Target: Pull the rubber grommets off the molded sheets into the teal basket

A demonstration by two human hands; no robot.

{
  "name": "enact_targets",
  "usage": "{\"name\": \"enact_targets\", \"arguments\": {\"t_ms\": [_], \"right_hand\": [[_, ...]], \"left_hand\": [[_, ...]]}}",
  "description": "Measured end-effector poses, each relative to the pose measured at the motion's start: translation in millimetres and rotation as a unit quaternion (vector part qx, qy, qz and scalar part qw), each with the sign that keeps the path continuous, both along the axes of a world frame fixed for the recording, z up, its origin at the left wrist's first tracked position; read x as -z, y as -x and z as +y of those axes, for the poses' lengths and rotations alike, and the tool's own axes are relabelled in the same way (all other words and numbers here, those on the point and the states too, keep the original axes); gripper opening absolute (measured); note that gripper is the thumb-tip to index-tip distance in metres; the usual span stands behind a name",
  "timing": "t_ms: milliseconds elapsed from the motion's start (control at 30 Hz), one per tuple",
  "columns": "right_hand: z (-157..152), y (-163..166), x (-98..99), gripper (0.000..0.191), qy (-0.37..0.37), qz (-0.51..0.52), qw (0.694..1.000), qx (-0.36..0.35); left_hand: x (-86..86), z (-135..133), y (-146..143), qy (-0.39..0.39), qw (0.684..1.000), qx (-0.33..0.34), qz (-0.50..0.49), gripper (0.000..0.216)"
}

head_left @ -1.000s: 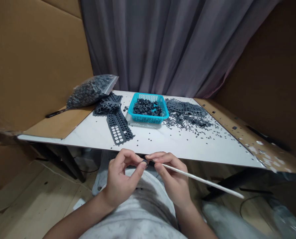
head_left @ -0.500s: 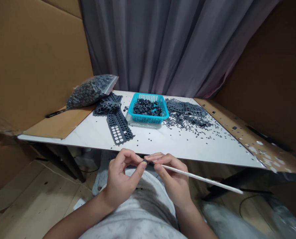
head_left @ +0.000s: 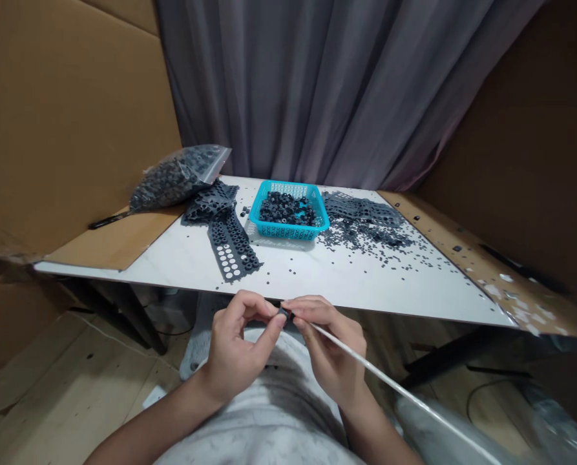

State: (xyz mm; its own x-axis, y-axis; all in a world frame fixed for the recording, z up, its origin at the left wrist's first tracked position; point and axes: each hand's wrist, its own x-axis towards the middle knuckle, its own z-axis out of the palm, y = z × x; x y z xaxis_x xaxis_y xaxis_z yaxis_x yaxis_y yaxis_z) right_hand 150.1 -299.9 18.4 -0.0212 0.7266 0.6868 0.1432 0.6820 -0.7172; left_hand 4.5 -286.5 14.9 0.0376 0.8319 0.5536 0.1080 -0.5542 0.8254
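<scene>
My left hand [head_left: 240,345] pinches a small black foam ring [head_left: 284,314] between thumb and fingertips, just past the table's near edge and above my lap. Close against it, my right hand [head_left: 335,349] is closed around a thin white stick [head_left: 404,392]. The stick's dark tip end is at the ring; whether it passes into the hole, I cannot tell. Its long white shaft slants down to the lower right. Beyond the hands, a turquoise basket [head_left: 288,231] holds many loose black rings. Left of it lies a perforated black foam sheet [head_left: 234,240], with rings still in part of it.
A zip bag [head_left: 181,177] full of black rings rests at the back left. Punched-out foam sheets [head_left: 363,210] and scattered black bits [head_left: 366,236] cover the right of the white table [head_left: 307,281]. Cardboard walls [head_left: 70,123] flank both sides; a grey curtain [head_left: 288,90] hangs behind.
The stick's free end has swung downward and toward me, so its shaft slants more steeply. My right hand has turned slightly; my left hand stays in place on the ring.
</scene>
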Motion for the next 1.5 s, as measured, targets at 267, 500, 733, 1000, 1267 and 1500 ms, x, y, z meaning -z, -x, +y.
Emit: {"name": "enact_targets", "arguments": {"t_ms": [267, 500, 733, 1000, 1267, 1500], "right_hand": [[2.9, 5.1, -1.5, 0.028, -0.037, -0.011, 0.999, 0.024], [4.9, 5.9, -0.5, 0.029, -0.044, -0.026, 0.998, 0.031], [4.1, 7.5, -0.4, 0.030, -0.058, -0.040, 0.996, 0.046], [11.7, 6.7, 6.7, 0.026, -0.063, -0.048, 0.993, 0.090], [4.9, -5.2, 4.7, 0.011, 0.089, 0.135, 0.987, -0.021], [-1.0, -0.1, -2.4, 0.006, 0.123, 0.164, 0.974, -0.097]], "left_hand": [[0.9, 1.1, -0.4, 0.004, 1.000, 0.001, -0.005, 0.019], [2.4, 2.3, 1.0, -0.003, 1.000, 0.008, -0.003, 0.020], [4.0, 3.8, 5.7, -0.007, 1.000, 0.014, 0.004, 0.020], [0.3, 1.4, 6.8, -0.001, 0.999, 0.053, -0.009, 0.024], [-3.4, 4.0, 4.8, 0.040, 0.998, 0.038, -0.043, 0.023], [-3.9, 3.0, 6.1, 0.024, 0.998, 0.034, -0.055, 0.023]]}}
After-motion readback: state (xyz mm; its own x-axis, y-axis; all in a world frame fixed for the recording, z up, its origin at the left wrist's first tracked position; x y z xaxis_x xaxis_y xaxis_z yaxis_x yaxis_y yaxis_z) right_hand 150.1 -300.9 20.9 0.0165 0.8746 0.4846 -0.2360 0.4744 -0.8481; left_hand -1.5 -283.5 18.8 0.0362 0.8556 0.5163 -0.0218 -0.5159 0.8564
